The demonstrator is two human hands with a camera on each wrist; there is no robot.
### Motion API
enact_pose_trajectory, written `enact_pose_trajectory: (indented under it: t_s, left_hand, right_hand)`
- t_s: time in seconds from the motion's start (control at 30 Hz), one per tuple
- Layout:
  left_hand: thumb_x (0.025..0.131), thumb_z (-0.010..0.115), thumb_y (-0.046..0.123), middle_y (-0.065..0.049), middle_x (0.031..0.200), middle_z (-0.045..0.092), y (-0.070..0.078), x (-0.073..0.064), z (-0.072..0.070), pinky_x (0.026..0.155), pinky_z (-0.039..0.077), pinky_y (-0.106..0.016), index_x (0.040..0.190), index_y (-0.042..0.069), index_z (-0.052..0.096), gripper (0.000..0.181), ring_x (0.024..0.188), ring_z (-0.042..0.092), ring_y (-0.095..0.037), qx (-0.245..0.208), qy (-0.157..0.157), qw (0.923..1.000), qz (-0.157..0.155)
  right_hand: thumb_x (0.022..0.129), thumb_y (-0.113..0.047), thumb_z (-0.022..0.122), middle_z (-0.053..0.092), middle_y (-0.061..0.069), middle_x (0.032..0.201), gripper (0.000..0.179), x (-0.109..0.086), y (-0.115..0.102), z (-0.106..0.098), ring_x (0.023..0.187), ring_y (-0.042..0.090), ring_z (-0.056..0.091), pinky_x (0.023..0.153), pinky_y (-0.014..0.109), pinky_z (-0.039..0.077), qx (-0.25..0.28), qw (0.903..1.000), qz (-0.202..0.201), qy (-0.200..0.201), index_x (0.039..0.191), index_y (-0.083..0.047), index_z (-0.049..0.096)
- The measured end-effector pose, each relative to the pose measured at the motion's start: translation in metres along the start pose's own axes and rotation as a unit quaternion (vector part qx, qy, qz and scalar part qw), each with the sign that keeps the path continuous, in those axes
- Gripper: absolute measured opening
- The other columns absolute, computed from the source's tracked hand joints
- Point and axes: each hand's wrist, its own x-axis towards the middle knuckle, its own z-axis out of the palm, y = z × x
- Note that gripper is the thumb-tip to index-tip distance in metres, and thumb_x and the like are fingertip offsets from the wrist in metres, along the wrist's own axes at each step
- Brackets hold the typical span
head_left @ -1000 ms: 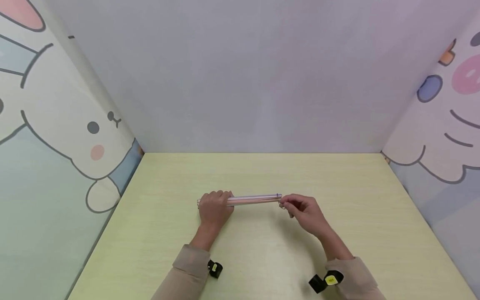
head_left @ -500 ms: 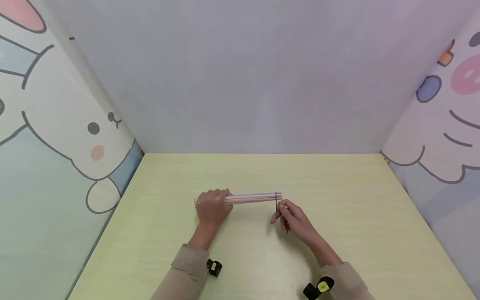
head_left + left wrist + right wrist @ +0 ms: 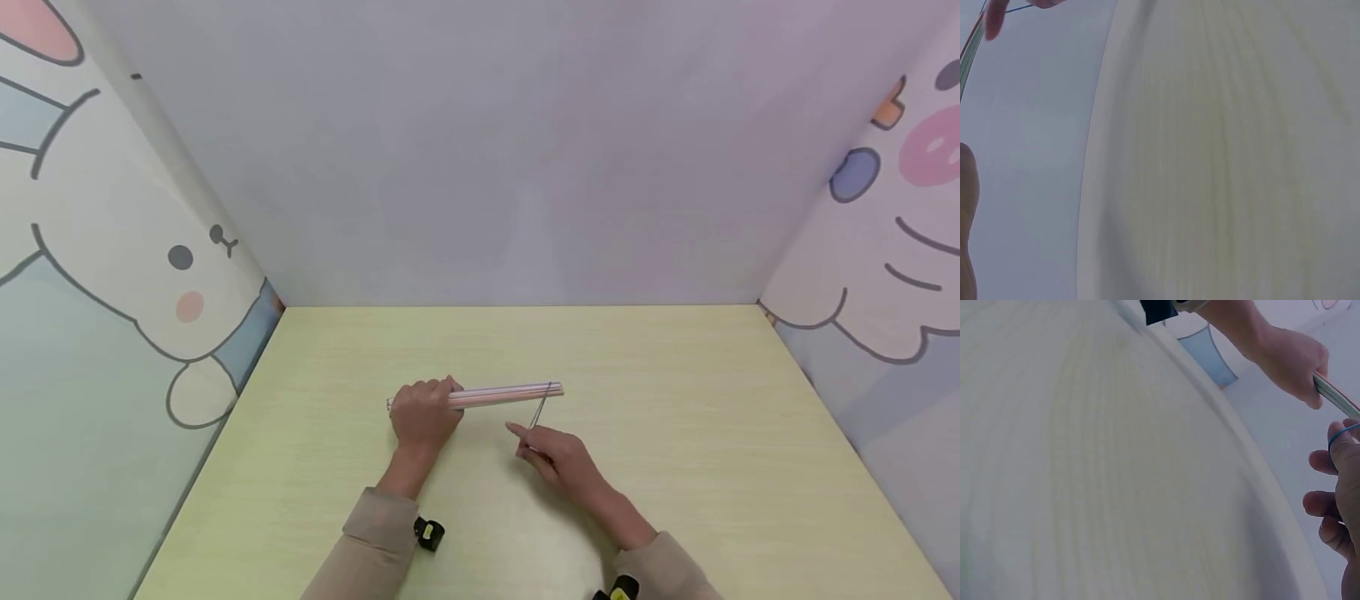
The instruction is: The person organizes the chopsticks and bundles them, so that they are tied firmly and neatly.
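Observation:
My left hand grips a bundle of thin, pale sticks near its left end. The bundle points right, over the table. A thin rubber band loops round its right end and stretches down to my right hand, which sits below and in front of the sticks. In the right wrist view the band looks blue and runs round the thumb, with the other fingers curled. The left wrist view catches only part of the bundle and some fingertips at its left edge.
The pale yellow tabletop meets a plain grey wall at its back edge. Cartoon-printed panels stand to the left and right. Black wrist cameras sit at both sleeves.
My right hand has moved from the bundle's right end down and to the left, drawing the rubber band out into a long loop. The left hand keeps its grip, shifting slightly left.

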Motion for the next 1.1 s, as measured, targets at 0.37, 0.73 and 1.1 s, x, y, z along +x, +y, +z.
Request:
enact_pose_trajectory:
  t_s: [0.37, 0.73, 1.1]
  left_hand:
    - [0.073, 0.066, 0.008, 0.001, 0.041, 0.04, 0.004, 0.001, -0.001, 0.038, 0.025, -0.03, 0.049, 0.012, 0.045, 0.032, 0.038, 0.025, -0.012, -0.021, 0.015, 0.9996, -0.01]
    - [0.083, 0.057, 0.013, -0.002, 0.045, 0.048, 0.003, 0.0, 0.0, 0.038, 0.029, -0.031, 0.052, 0.011, 0.049, 0.032, 0.037, 0.036, -0.016, -0.023, 0.054, 0.9982, 0.01]
    - [0.083, 0.061, 0.014, -0.003, 0.049, 0.054, 0.004, 0.001, -0.003, 0.041, 0.037, -0.033, 0.055, 0.01, 0.05, 0.031, 0.039, 0.043, -0.017, -0.052, 0.09, 0.9944, 0.02]
  right_hand:
    - [0.107, -0.013, 0.046, 0.072, 0.018, 0.093, 0.065, -0.011, -0.02, 0.025, 0.049, 0.007, 0.055, 0.049, 0.015, 0.046, 0.018, 0.9831, 0.038, 0.178, 0.149, 0.02, 0.008]
    - [0.106, 0.003, 0.038, 0.072, 0.02, 0.095, 0.063, 0.001, -0.055, 0.028, 0.048, 0.016, 0.062, 0.05, 0.03, 0.053, 0.223, 0.907, 0.302, 0.191, 0.161, -0.002, 0.006]
    - [0.107, -0.005, 0.044, 0.072, 0.001, 0.09, 0.049, 0.001, -0.047, 0.023, 0.053, 0.012, 0.063, 0.053, 0.026, 0.051, 0.31, 0.8779, 0.322, 0.173, 0.154, -0.001, 0.031]
